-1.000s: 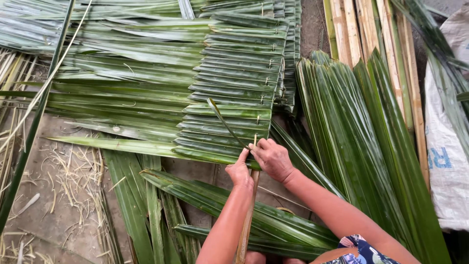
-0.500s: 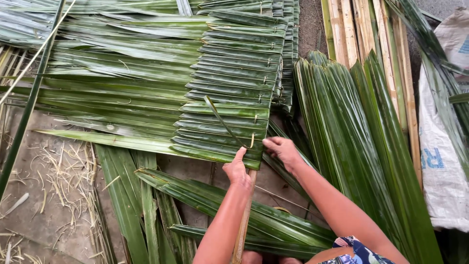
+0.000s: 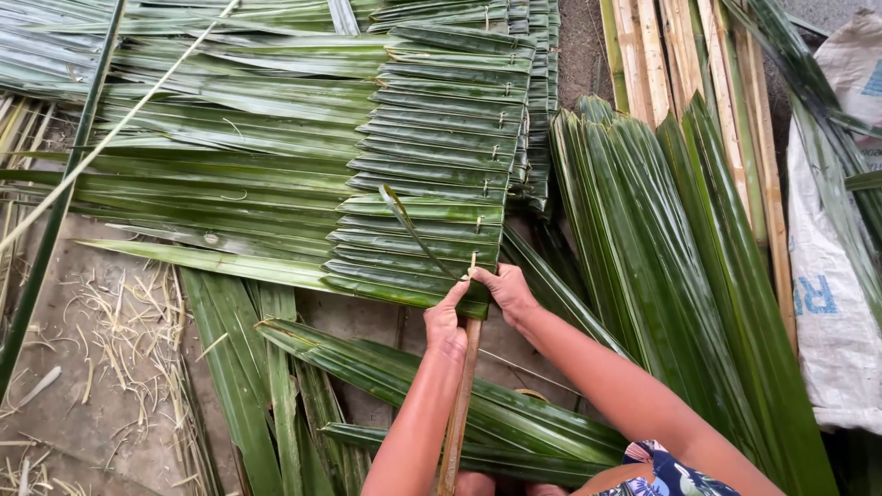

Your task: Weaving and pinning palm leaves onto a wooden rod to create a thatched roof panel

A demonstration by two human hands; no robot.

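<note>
Green palm leaves (image 3: 432, 174) folded over a stick (image 3: 459, 404) form a panel. Since a moment ago, both hands have closed in at its 6 o'clock edge: left hand (image 3: 446, 321) and right hand (image 3: 507, 289) pinch the newest fold, its thin strip (image 3: 413, 225) now sticking up.

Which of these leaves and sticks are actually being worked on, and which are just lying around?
In hand:
left hand and right hand, both on the lowest folded leaf
panel of folded leaves
wooden slat that the leaves fold over
thin green strip sticking up from the panel

Lying about:
bundle of loose leaves
pale split slats
white sack
dry straw scraps
</note>
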